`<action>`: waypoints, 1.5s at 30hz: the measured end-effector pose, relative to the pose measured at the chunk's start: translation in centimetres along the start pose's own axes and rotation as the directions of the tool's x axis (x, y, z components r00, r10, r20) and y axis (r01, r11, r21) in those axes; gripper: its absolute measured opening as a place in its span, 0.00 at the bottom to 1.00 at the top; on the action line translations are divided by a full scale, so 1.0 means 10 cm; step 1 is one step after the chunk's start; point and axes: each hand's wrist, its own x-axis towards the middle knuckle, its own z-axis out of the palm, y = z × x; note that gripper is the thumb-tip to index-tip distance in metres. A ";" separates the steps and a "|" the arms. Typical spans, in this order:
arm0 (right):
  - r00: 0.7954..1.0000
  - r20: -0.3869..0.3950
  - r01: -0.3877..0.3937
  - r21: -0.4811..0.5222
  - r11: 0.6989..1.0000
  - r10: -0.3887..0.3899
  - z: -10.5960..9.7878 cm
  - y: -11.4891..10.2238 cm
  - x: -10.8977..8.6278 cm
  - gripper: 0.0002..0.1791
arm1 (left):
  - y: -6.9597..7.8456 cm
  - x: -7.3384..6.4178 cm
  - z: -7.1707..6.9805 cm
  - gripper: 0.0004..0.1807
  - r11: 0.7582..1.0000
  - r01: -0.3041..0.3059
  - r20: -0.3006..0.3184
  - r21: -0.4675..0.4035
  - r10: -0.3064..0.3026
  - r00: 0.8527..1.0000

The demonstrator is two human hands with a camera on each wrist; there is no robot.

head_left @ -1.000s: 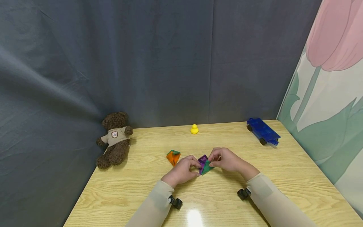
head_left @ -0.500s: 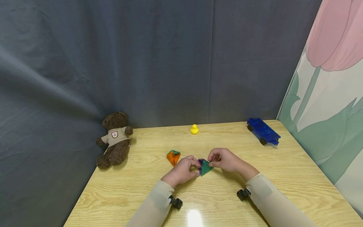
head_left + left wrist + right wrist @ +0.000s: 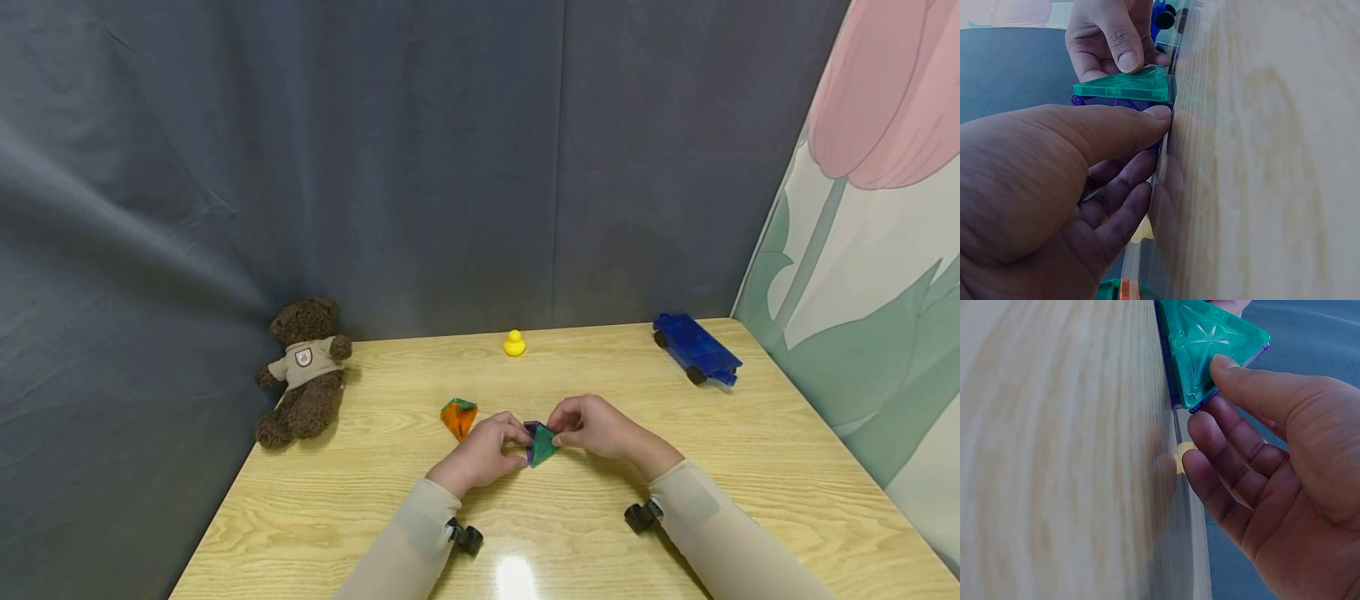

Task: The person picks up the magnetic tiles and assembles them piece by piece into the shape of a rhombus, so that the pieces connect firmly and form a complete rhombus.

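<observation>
A green triangular magnetic tile leans against purple magnetic tiles, making a small pyramid-like shape on the table. My left hand holds the purple side, its thumb near the lower edge in the left wrist view. On the other side my right hand pinches the green tile, thumb on its face and fingers behind. The right wrist view shows the green tile's star-patterned face, with purple edges behind it. Fingers hide much of the purple tiles. Just beyond the left hand sits an orange and green tile pyramid.
A brown teddy bear in a beige shirt leans at the table's left edge. Toward the back are a yellow rubber duck and, at right, a blue wheeled toy car base. A dark curtain hangs behind the wooden table.
The green tile has swung up and leftward over the purple tiles, covering more of them in the head view. My right hand has shifted slightly left with it; my left hand stays put.
</observation>
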 end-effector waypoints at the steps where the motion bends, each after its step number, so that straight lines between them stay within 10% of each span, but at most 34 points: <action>1: 1.000 -0.001 0.000 -0.001 1.000 0.000 0.00 0.00 0.00 0.07 | 0.00 0.00 0.00 0.12 1.000 -0.001 0.001 -0.001 0.001 1.000; 33: 1.000 -0.007 -0.015 -0.014 1.000 0.015 0.04 0.00 0.00 0.09 | 0.02 0.00 -0.01 0.10 1.000 0.004 -0.002 -0.029 -0.004 1.000; 45: 1.000 -0.008 -0.027 -0.015 1.000 0.027 0.03 0.00 -0.01 0.08 | 0.03 -0.04 -0.08 0.10 0.980 0.030 -0.007 -0.198 -0.032 0.999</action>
